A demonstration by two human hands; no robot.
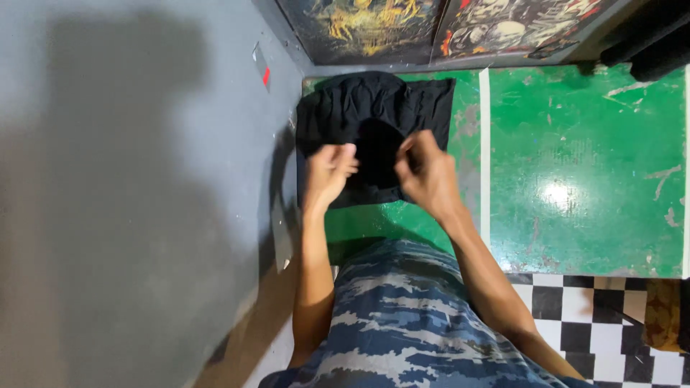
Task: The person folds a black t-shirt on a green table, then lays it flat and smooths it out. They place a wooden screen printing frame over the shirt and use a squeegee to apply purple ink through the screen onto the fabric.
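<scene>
A black garment (374,115) lies spread on the green painted floor (582,179) against the grey wall. My left hand (327,172) sits over its near left part with fingers curled, and my right hand (428,172) is over its near right part, fingers bent down onto the cloth. Both hands appear to pinch the fabric near the garment's middle, though the dark cloth hides the exact grip. My blue camouflage clothing (402,323) fills the bottom of the view.
A grey wall (129,179) rises on the left. Painted panels (445,25) with skull-like artwork lean along the far edge. A white line (484,158) splits the green floor. Black-and-white checkered tiles (596,316) lie at the lower right.
</scene>
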